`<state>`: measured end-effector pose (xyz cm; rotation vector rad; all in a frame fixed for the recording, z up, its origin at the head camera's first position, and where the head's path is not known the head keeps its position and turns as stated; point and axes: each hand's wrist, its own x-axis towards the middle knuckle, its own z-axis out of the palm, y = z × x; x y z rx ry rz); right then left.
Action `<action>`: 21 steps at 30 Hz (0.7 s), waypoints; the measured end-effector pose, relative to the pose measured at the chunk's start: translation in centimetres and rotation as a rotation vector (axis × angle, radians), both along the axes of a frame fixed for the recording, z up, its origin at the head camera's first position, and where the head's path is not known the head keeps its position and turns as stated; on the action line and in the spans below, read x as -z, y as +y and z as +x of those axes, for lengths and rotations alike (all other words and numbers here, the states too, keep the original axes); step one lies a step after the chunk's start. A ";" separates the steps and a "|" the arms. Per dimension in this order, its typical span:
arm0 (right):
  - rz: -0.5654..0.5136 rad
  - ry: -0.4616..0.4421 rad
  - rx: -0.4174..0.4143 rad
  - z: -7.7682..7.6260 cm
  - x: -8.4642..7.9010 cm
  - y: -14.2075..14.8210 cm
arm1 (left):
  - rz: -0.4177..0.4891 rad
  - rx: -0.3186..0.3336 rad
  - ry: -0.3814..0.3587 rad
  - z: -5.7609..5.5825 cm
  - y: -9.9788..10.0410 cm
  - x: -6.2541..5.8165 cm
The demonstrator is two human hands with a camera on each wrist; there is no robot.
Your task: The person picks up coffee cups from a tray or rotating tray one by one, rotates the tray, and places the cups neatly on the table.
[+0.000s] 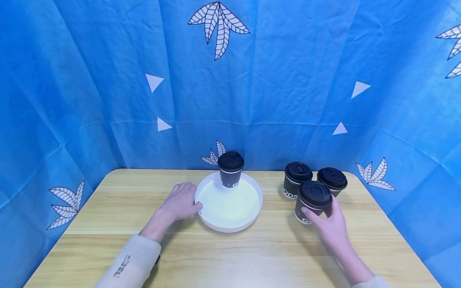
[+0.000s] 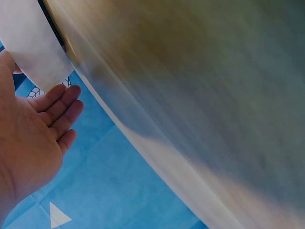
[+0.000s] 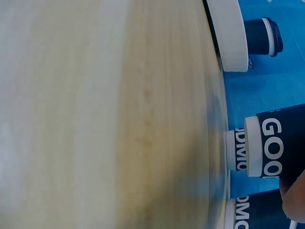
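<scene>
A dark paper coffee cup (image 1: 308, 213) with a black lid is held between the thumb and fingers of my right hand (image 1: 334, 225). In the right wrist view this cup (image 3: 281, 143) shows white lettering, and its base is raised off the table. Just behind it stand two similar lidded cups, the left one (image 1: 291, 187) and the right one (image 1: 332, 179). My left hand (image 1: 181, 201) is at the left rim of a round white tray (image 1: 229, 228), its thumb touching the rim. The left wrist view shows its fingers (image 2: 62, 112) loosely extended beside the tray's wall. Another lidded cup (image 1: 230, 178) stands upright at the back of the tray.
The light wooden table (image 1: 234, 262) carries everything. A blue cloth (image 1: 229, 101) printed with white leaves and triangles hangs behind the table and along both sides. A small dark thing (image 1: 157, 259), mostly hidden, shows beside the left sleeve (image 1: 124, 266).
</scene>
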<state>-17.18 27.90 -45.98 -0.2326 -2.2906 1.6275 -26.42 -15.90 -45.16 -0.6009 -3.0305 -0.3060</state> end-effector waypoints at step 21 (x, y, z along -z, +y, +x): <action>0.006 -0.019 0.067 0.8 0.1 2.2 | 0.013 -0.005 -0.001 -0.2 0.0 0.5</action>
